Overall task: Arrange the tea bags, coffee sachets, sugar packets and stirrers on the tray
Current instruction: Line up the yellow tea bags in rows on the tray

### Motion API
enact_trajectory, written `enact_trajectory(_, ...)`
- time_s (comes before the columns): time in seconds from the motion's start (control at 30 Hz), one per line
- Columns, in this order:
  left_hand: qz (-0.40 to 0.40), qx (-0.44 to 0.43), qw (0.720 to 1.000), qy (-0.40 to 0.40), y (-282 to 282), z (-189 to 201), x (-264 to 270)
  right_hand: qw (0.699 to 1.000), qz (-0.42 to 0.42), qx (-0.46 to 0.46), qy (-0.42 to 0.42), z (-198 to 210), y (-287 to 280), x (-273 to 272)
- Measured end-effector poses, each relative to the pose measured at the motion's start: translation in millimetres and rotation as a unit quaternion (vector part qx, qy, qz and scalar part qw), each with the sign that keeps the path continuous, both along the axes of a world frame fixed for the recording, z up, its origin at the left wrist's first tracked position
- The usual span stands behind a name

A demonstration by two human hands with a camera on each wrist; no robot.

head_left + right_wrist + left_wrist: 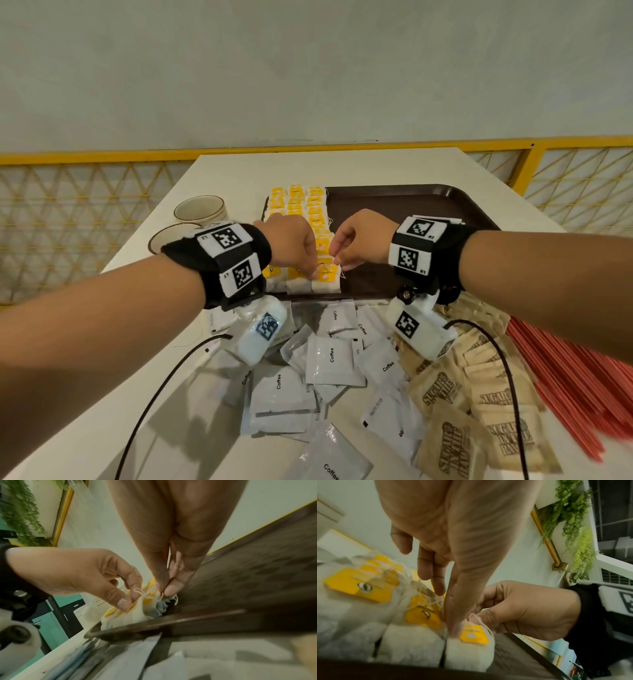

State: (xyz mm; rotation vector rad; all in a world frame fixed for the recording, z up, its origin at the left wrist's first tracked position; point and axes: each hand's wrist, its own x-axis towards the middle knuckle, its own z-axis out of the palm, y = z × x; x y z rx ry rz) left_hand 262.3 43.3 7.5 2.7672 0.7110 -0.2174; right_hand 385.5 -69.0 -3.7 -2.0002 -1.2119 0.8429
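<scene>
Tray: a dark brown tray (411, 205) is seen in the middle of the head view, on a white table (239, 171).
Tea bags: rows of tea bags (298, 202) with yellow tags are laid on the left part of the tray; some are hidden behind the hands.
Nearest tea bag: the last tea bag (327, 279) is set at the tray's near edge, bottom middle of the rows.
Left hand: the left hand (291, 243) is curled, and the tea bag's top is pressed by its thumb and fingertip.
Right hand: the string is pinched by the right hand (363, 240) beside the tag.
Coffee sachets: white coffee sachets (332, 359) are piled below the tray, partly covered by the wrist cameras.
Sugar packets: tan sugar packets (486, 394) are heaped at lower right.
Stirrers: red stirrers (575, 383) are cut off by the right edge.
Cups: two cups (200, 209) are seen at the left, one half hidden by the wrist band.
</scene>
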Motion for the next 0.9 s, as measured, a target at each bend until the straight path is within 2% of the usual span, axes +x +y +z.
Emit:
enact_trajectory(0.2,0.001,-0.008,0.998,-0.054,9,3,0,0.998,-0.043,-0.006,0.036,7,-6,4)
enact_trajectory(0.3,-0.01,-0.047,0.995,-0.084,12,8,-1,0.996,-0.004,-0.058,0.062,7,-13,-2)
enact_trajectory(0.4,-0.025,-0.069,0.996,-0.059,9,10,-2,0.997,0.011,-0.051,0.049,2,-13,-6)
enact_trajectory(0.6,-0.031,-0.038,0.999,-0.016,5,4,4,0.997,-0.004,-0.034,0.062,-2,-5,-4)
enact_trajectory(0.7,-0.012,-0.047,0.998,-0.05,10,7,5,0.998,-0.006,-0.033,0.049,-2,-3,-1)
enact_trajectory(0.8,0.038,-0.033,0.993,-0.109,20,13,6,0.998,-0.054,0.015,0.041,0,1,8)
enact_trajectory(0.9,0.054,-0.035,0.993,-0.095,27,15,7,0.997,-0.061,0.032,0.037,-1,6,12)
